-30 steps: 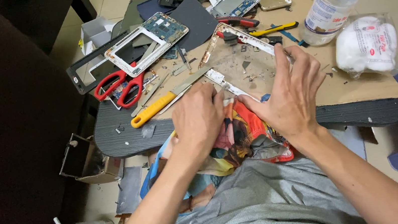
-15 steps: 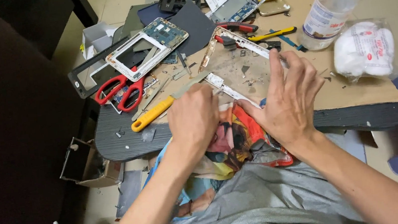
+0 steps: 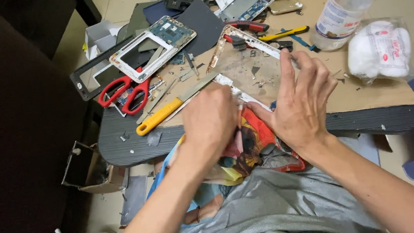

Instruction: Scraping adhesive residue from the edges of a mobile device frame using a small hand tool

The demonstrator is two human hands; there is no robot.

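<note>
Two hands on one metal frame [image 3: 256, 47] | left hand [image 3: 211, 120] closed on its near corner, grip partly hidden | right hand [image 3: 297, 101] spread, fingertips pressing rail | risk: thin frame bent or slipped, yellow-handled knife [image 3: 174, 107] just left of grip

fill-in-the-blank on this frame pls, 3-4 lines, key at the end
1. The scissors left of the hands have ____ handles.
2. The knife beside the left hand has a ____ handle.
3. The clear plastic bottle stands at the far ____ of the work board.
4. The right hand rests on a white metal ____ lying on the board.

Missing words: red; yellow; right; frame
</note>
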